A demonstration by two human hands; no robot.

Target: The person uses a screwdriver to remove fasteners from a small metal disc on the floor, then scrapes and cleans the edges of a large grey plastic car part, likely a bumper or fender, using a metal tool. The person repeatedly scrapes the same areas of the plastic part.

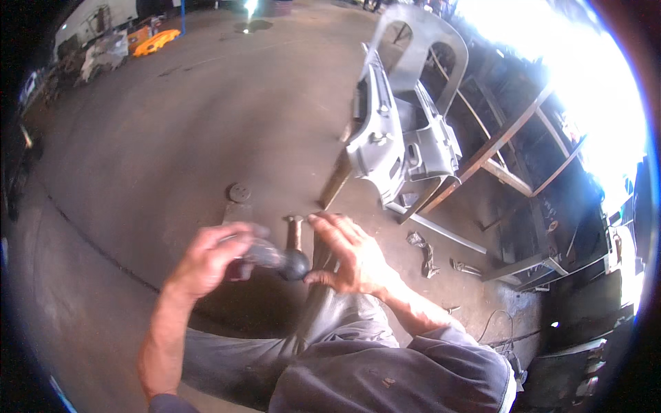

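Chair [451,51], grey plastic, ahead right, bearing curved silvery panels [382,148]; rusty metal frame [478,157] beside it. Hammer [295,234] just past dark tool [267,255], handle end covered by it. Tool between hands, blurred, rounded black end pointing right, long axis left-right. Hands apart: left hand [212,258] curled round tool, right hand [357,258] extended beside black end, contact unclear.

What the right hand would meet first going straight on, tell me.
The right hand would probably meet the T-shaped piece just ahead; depth is unclear, so it may pass above.
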